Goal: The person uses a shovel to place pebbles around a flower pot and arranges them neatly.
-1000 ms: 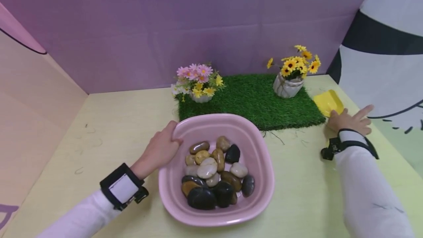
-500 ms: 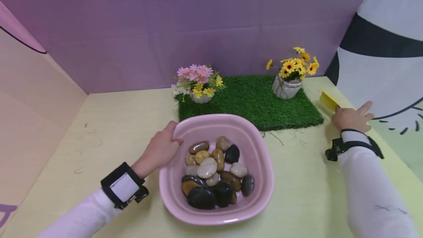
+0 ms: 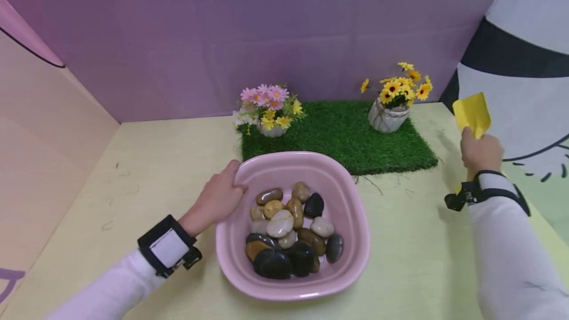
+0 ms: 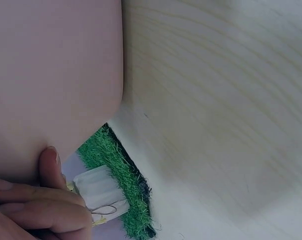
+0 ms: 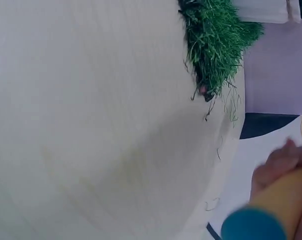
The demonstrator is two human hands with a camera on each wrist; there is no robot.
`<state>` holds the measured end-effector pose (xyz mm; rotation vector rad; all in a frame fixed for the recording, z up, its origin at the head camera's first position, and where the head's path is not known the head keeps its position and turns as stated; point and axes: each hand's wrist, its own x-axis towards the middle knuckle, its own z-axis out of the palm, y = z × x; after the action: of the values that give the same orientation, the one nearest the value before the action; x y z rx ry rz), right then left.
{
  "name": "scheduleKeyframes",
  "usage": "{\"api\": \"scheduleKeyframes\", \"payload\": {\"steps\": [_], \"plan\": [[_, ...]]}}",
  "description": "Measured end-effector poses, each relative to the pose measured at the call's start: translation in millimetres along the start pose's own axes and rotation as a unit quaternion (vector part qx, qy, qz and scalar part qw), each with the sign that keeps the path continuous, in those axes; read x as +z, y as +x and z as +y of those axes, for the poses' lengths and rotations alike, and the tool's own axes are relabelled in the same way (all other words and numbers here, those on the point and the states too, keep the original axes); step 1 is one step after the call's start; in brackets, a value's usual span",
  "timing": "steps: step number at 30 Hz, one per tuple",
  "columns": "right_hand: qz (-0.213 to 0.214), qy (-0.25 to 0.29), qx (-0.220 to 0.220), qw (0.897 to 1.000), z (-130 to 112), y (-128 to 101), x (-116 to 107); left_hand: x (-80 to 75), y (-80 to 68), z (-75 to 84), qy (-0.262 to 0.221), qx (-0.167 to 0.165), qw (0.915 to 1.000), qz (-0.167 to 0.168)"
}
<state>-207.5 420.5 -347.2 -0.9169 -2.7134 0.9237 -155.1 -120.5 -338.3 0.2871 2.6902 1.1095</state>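
Note:
A pink basin (image 3: 357, 241) stands on the pale table with several smooth stones (image 3: 282, 223) in it, black, brown, tan and whitish. My left hand (image 3: 218, 194) grips its left rim, and in the left wrist view the thumb lies against the basin's outer wall. On the far right my right hand (image 3: 482, 154) holds a small yellow shovel (image 3: 473, 112) by its handle, blade up and raised above the table. The right wrist view shows fingers curled round the yellow handle (image 5: 283, 192), which ends in a teal tip (image 5: 253, 225).
Behind the basin lies a green artificial grass mat (image 3: 338, 137). A pot of pink and yellow flowers (image 3: 271, 130) stands at its left, a pot of yellow flowers (image 3: 388, 115) at its right. A purple backdrop (image 3: 284, 38) closes off the rear.
My right hand has taken hold of the yellow shovel, which lay on the table beside the mat, and lifted it up to the right. The left hand and basin have hardly moved.

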Motion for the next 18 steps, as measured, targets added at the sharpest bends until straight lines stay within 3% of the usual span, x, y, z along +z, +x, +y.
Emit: {"api": "scheduleKeyframes", "payload": {"steps": [3,7,12,15,18], "plan": [[-0.026,0.025,-0.033,0.999,-6,-2,-4,-1.0,1.4,1.6,0.0,0.006,1.0,0.0],[0.001,0.101,-0.056,0.993,-14,-5,0,-0.6,2.1,2.2,-0.005,0.006,1.0,-0.003],[0.045,0.239,-0.055,0.968,-24,-8,4,0.6,1.7,1.6,-0.008,0.004,0.9999,-0.005],[0.046,0.241,-0.066,0.967,-27,-10,4,0.7,1.6,0.8,-0.01,0.001,0.9999,-0.007],[0.032,0.192,-0.068,0.978,-28,-11,4,0.9,1.9,-0.2,-0.013,-0.002,0.9999,-0.007]]}}
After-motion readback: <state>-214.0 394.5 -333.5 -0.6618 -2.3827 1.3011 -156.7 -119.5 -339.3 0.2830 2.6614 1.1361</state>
